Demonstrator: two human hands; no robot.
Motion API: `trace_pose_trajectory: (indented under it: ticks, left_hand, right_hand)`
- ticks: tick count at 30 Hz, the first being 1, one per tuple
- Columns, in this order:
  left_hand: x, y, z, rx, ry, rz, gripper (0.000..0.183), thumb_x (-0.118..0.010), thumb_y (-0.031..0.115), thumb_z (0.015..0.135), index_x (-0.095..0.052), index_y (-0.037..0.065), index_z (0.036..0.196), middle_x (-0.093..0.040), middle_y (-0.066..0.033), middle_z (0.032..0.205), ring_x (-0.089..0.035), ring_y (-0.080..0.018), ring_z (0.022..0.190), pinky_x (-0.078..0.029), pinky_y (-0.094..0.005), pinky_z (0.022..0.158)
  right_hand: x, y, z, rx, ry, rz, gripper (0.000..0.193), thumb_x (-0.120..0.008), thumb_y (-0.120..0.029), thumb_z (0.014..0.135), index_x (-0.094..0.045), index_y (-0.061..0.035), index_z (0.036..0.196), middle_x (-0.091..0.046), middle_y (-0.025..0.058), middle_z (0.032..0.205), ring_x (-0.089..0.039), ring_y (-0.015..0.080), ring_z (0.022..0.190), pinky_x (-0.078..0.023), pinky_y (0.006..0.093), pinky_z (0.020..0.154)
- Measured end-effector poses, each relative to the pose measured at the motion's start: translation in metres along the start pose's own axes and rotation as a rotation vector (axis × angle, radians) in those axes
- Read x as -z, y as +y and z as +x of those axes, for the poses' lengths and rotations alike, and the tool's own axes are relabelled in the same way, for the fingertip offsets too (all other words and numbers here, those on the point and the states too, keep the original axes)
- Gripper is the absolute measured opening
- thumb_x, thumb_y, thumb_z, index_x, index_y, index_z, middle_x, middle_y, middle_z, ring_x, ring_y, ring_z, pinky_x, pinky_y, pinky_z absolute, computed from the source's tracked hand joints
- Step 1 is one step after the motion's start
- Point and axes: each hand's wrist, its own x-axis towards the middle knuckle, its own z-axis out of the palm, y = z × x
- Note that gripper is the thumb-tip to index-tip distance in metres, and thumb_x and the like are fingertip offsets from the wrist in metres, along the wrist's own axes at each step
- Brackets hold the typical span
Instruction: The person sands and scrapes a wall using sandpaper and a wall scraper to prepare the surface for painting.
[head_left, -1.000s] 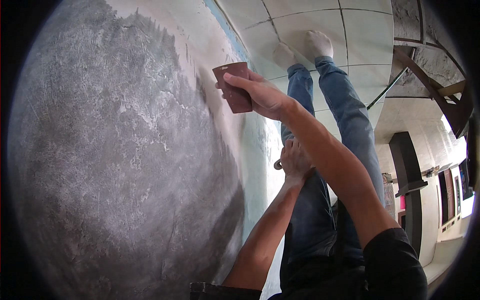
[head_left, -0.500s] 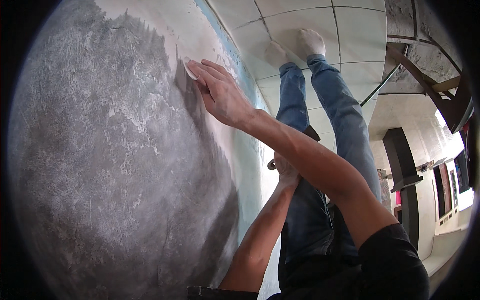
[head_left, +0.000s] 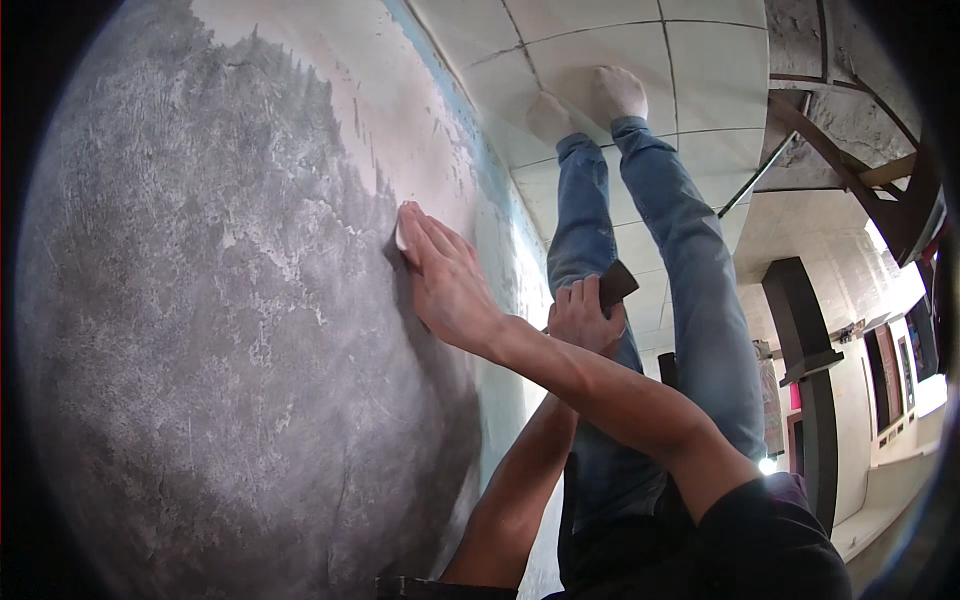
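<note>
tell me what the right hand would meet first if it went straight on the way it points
Most likely the patchy grey wall: the right hand slants toward it with a pale sheet underneath, though exact contact is hard to tell.

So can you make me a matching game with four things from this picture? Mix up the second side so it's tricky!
Things:
1. Right hand
2. Left hand
3. Jeans
4. Floor tiles

Places, colours and states:
A. Blue
B. Holding a dark brown piece in front of a leg
C. Pale, with dark lines between
D. Up against the wall

Right pairs: 1-D, 2-B, 3-A, 4-C
</note>
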Motion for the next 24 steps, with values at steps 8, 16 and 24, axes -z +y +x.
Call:
trace_pose_trajectory:
  ticks: [8,16,24]
  left_hand:
    - [-0.003,-0.014,-0.005,-0.002,0.031,0.034,0.038,-0.070,0.029,0.071,-0.062,0.009,0.102,-0.066,-0.0083,0.092,-0.061,-0.0317,0.084,-0.051,-0.0435,0.071]
    - [-0.003,-0.022,-0.006,-0.055,0.089,0.035,0.038,-0.071,0.030,0.069,-0.062,0.009,0.100,-0.065,-0.0088,0.089,-0.062,-0.0306,0.082,-0.052,-0.0438,0.068]
    - [-0.002,-0.017,-0.007,-0.043,0.069,0.017,0.040,-0.071,0.029,0.070,-0.062,0.007,0.104,-0.065,-0.0088,0.092,-0.062,-0.0315,0.083,-0.052,-0.0429,0.069]
  right_hand:
    - [-0.010,-0.007,-0.023,0.025,-0.128,-0.129,0.068,-0.043,-0.002,0.089,-0.016,0.0028,0.152,-0.033,0.0260,0.151,-0.033,0.0382,0.140,-0.023,0.0537,0.117]
    - [-0.012,-0.018,-0.033,0.069,-0.206,0.091,0.064,-0.039,0.001,0.089,-0.017,0.0094,0.148,-0.029,0.0316,0.150,-0.028,0.0411,0.143,-0.021,0.0532,0.118]
    - [-0.008,-0.027,-0.034,0.037,-0.136,0.183,0.063,-0.041,-0.012,0.102,-0.005,0.0013,0.153,-0.048,0.0290,0.133,-0.050,0.0422,0.124,-0.028,0.0510,0.115]
